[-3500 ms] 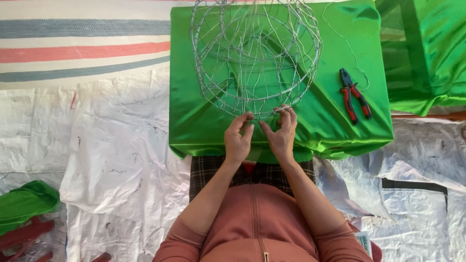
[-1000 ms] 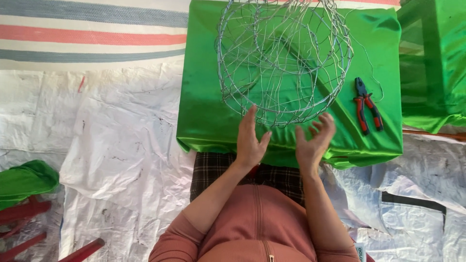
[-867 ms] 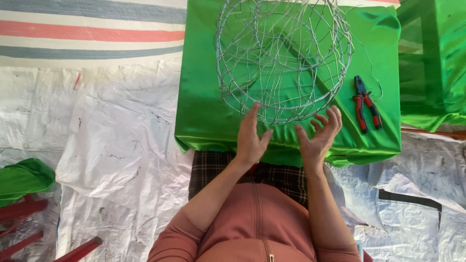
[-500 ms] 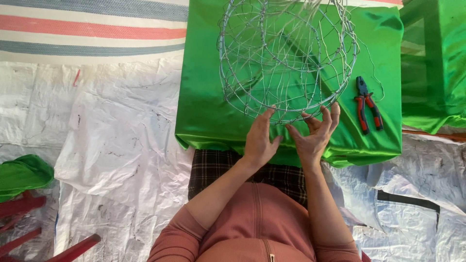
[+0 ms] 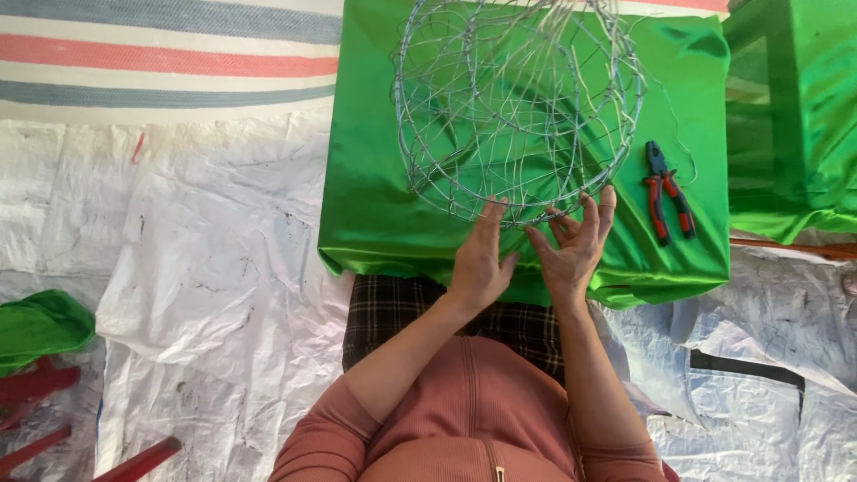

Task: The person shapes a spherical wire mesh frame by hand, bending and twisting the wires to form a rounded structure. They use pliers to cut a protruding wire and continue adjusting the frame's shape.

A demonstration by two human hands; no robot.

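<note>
At your far left, a bundle of green cloth (image 5: 40, 326) lies on the crumpled white plastic sheeting (image 5: 205, 268) covering the floor, with red bars (image 5: 54, 419) just below it. Behind, a striped mat of red, blue-grey and cream bands (image 5: 161, 58) runs along the top. No package, label or sign shows anywhere.

In the middle stands the low table draped in shiny green satin cloth (image 5: 375, 205), and on it rests the round silver wire-mesh basket frame (image 5: 518, 107). It sits open-side toward you, roughly circular, so no long axis can be told; its far edge runs out of view at the top.

Your left hand (image 5: 478, 263) lies flat-fingered against the near rim, fingers extended and together, pressing rather than clasping. Your right hand (image 5: 571, 245) is just beside it, fingers spread and curled around the rim wires, thumb close to your left thumb.

Half a second ago your hands were a little further apart; they have drawn together at the rim.

To the right, red-handled pliers (image 5: 668, 192) lie on the cloth, jaws pointing away from you, near the frame but apart. Another green-draped piece (image 5: 803, 116) stands at the far right.
</note>
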